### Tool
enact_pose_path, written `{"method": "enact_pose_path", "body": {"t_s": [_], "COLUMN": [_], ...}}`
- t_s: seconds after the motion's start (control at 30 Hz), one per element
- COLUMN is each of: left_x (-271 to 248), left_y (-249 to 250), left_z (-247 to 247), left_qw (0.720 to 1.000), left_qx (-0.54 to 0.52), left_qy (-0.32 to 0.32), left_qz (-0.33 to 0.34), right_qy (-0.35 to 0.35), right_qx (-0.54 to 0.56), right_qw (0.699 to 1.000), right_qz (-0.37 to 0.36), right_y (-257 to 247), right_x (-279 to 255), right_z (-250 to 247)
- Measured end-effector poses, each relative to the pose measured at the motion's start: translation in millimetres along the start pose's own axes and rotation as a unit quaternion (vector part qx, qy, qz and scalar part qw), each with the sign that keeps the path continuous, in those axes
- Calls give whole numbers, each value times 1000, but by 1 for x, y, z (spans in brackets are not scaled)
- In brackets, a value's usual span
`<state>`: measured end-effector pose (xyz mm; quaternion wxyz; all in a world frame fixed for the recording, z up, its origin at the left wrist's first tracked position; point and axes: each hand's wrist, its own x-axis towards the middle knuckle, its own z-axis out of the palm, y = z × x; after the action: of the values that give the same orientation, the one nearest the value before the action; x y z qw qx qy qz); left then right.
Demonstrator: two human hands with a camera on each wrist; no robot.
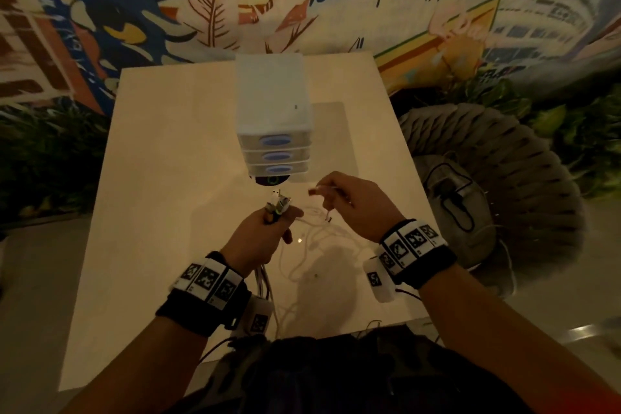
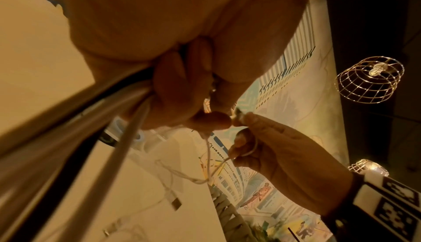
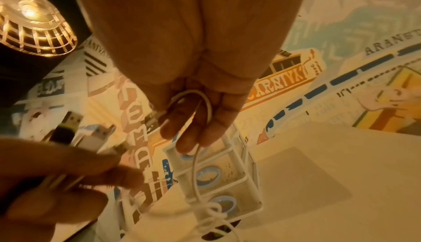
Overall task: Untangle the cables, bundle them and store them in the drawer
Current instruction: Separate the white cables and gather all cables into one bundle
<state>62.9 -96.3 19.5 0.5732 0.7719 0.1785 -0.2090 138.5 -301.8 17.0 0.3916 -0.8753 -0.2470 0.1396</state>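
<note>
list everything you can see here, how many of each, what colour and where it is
table: one, pale, under everything
drawer unit: one, white, three shut drawers with blue handles, far middle of table
cable ends: several, gathered in left hand
thin cable: one, white, looped in right hand, trailing onto table
loose cables: white, count unclear, on table between hands
woven seat: one, grey, right of table
wire lamps: two, overhead
left hand: gripping cable ends
right hand: pinching thin cable

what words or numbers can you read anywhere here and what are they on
"ARANET": dark capitals on the wall mural, cut off at the right wrist view's edge; the same lettering is blurred in the head view.
"2218": faint pencil-like digits on the mural, head view; uncertain.
Orange banner lettering on the mural: stylised, not readable.
Wristband markers: square codes, no text.
Drawer unit: no readable label.
</note>
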Motion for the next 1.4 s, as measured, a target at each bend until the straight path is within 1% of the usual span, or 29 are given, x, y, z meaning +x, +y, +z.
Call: {"method": "enact_pose_path", "body": {"t_s": [0.07,0.17,0.27,0.37,0.47,0.53,0.63,0.7,0.77,0.83,0.87,0.9,0.93,1.0,1.03,1.07,1.13,1.2,1.33,1.4], "left_x": [4,7,9,13,18,19,15,13,12,11,10,10,10,9,8,7,4,-1,-15,-24], "left_y": [-2,-2,-3,-2,1,3,12,18,24,27,28,29,29,29,30,30,29,27,30,35], "left_z": [-4,-8,-9,-14,-18,-15,-5,2,6,5,3,1,-2,-9,-13,-17,-23,-29,-46,-55], "left_qw": [1000,1000,1000,996,993,994,992,986,988,990,991,990,989,984,980,978,971,965,945,933], "left_qx": [15,26,-10,-58,-62,-38,22,56,48,19,-2,-27,-51,-90,-106,-116,-128,-138,-173,-201], "left_qy": [-3,1,18,52,67,56,12,-16,-21,-6,4,10,16,32,41,50,66,76,83,81], "left_qz": [-1,5,21,51,72,88,127,154,146,138,137,138,139,153,161,169,190,212,264,287], "right_qy": [28,91,127,132,118,107,94,89,97,105,99,76,38,-47,-74,-76,-51,-31,-6,-6], "right_qx": [70,159,234,296,336,352,360,350,327,323,338,346,336,260,207,153,59,-5,-13,-20], "right_qw": [997,983,964,946,934,930,928,932,940,941,935,934,939,962,973,983,996,999,999,997], "right_qz": [19,20,17,16,18,17,3,-12,-20,8,27,49,65,76,74,66,42,22,47,68], "right_y": [-1,-2,-4,-8,-10,-12,-16,-21,-25,-23,-20,-16,-13,-10,-9,-7,1,11,31,38], "right_x": [-1,5,11,14,17,19,21,23,28,33,33,32,29,21,17,13,11,14,22,25], "right_z": [-4,-10,-18,-24,-25,-24,-22,-21,-17,-9,-3,3,9,19,22,25,30,33,37,39]}}
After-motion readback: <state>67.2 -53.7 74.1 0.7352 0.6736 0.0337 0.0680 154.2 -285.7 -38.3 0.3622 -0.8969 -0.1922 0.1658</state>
